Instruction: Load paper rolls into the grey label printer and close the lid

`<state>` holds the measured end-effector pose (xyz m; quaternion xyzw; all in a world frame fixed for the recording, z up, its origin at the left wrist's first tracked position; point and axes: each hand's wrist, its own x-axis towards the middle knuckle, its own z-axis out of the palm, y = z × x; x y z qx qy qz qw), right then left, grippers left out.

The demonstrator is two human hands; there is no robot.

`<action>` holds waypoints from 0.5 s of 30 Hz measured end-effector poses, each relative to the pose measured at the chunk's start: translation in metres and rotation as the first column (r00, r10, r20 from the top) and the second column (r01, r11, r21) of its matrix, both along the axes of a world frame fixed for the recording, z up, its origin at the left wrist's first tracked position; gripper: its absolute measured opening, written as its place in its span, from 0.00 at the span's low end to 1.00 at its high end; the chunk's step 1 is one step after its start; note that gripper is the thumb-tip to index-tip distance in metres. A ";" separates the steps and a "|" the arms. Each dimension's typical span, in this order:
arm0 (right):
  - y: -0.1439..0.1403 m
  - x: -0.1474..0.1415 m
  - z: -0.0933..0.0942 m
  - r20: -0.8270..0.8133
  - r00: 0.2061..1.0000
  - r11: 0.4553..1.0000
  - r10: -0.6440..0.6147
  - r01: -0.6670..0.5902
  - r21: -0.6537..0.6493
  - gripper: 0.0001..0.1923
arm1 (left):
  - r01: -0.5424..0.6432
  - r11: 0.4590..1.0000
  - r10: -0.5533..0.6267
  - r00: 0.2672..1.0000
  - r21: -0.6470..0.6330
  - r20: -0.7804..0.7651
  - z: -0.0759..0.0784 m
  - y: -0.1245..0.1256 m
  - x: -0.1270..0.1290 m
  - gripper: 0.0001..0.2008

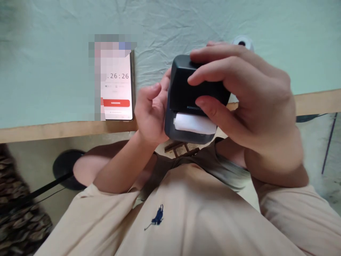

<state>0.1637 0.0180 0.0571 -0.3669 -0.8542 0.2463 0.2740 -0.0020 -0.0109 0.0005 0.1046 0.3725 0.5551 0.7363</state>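
Note:
I hold a small black box-shaped printer in front of my chest, above the table's near edge. White paper shows in its open lower part. My right hand wraps over its top and right side, fingers across the lid. My left hand presses against its left side, fingers curled along the edge.
A phone lies on the pale green cloth of the table, its screen showing a timer and a red button. A white round object peeks out behind my right hand. The wooden table edge runs across; a black round base stands on the floor.

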 end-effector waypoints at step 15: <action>0.009 0.018 -0.003 -0.010 1.000 0.996 -0.009 0.010 0.086 0.08 | -0.029 0.993 0.039 0.995 0.115 -0.088 -0.002 0.007 0.009 0.09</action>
